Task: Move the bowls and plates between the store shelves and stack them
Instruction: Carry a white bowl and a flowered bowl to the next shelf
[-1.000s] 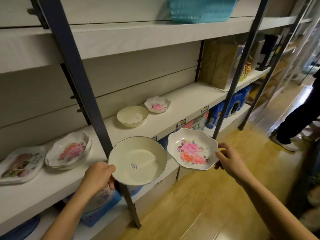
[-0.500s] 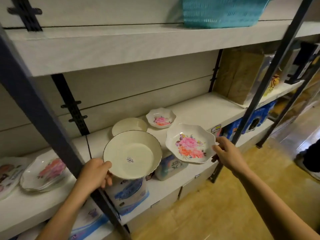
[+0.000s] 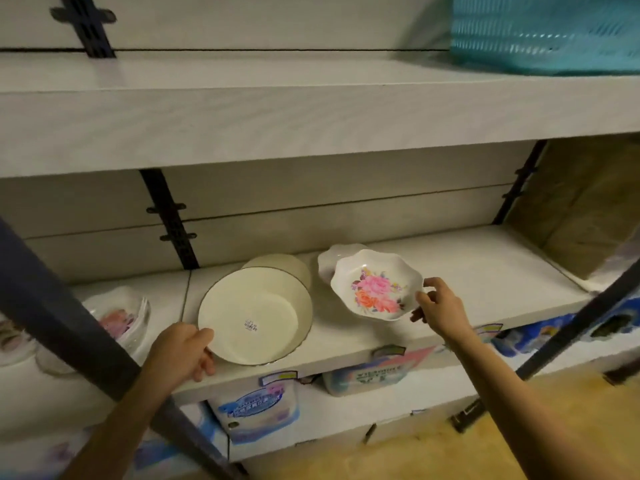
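My left hand (image 3: 180,351) grips the near rim of a cream bowl (image 3: 254,315) with a small sticker inside, held over the middle shelf (image 3: 467,271). Just behind it a second cream bowl (image 3: 294,265) sits on the shelf, mostly hidden. My right hand (image 3: 438,308) pinches the right edge of a white scalloped dish with pink and orange flowers (image 3: 375,284), tilted toward me. Behind that dish a similar small scalloped dish (image 3: 329,259) stands on the shelf, only its rim showing. Further left lies a stack of flowered dishes (image 3: 119,317).
A dark slanted upright (image 3: 69,320) crosses in front of the left stack. A turquoise basket (image 3: 547,32) sits on the upper shelf at right. A brown cardboard box (image 3: 585,209) fills the shelf's right end. Packaged goods (image 3: 256,410) sit on the shelf below. Wood floor lies bottom right.
Both hands have carried their dishes forward over the middle shelf, close to the bowl and small dish standing there. My view has moved closer to the shelf.
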`<act>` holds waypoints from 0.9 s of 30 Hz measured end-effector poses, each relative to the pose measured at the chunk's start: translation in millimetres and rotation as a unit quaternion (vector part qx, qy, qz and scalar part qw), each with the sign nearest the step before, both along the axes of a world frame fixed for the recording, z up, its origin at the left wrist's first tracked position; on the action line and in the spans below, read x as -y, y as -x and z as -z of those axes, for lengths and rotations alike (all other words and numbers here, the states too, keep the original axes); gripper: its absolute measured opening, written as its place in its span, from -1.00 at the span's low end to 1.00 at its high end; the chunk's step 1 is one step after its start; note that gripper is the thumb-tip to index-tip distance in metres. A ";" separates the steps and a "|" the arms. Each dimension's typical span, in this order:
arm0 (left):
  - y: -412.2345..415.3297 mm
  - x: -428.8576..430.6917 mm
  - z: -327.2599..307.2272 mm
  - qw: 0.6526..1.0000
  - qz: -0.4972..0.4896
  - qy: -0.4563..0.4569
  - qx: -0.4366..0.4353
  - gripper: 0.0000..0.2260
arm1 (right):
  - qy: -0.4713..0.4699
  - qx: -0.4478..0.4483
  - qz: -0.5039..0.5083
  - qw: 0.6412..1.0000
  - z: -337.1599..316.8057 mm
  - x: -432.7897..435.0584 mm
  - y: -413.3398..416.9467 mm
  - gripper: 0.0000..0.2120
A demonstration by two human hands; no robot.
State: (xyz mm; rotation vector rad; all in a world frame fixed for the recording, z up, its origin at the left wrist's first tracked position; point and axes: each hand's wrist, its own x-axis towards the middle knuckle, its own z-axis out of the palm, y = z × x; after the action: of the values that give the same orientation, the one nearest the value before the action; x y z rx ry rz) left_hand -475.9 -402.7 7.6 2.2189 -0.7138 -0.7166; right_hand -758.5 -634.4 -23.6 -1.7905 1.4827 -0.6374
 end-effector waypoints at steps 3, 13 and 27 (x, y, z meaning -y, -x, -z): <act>5.9 8.7 3.5 0.999 -0.052 0.003 -0.003 -0.73 | -0.001 0.005 -0.030 1.000 3.7 35.4 -13.6 -0.75; 21.5 26.2 10.6 0.992 -0.129 0.008 0.001 -0.64 | -0.029 -0.023 -0.055 0.998 42.6 98.7 -61.0 -0.68; 12.8 17.2 13.4 0.988 -0.153 0.014 0.020 -0.61 | -0.009 -0.110 -0.081 0.991 60.9 123.0 -71.9 -0.74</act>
State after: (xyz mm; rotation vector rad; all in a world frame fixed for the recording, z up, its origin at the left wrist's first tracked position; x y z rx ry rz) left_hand -488.7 -419.8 -5.8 2.2554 -0.3845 -0.5057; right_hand -686.6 -757.3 -84.5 -1.9947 1.4599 -0.3531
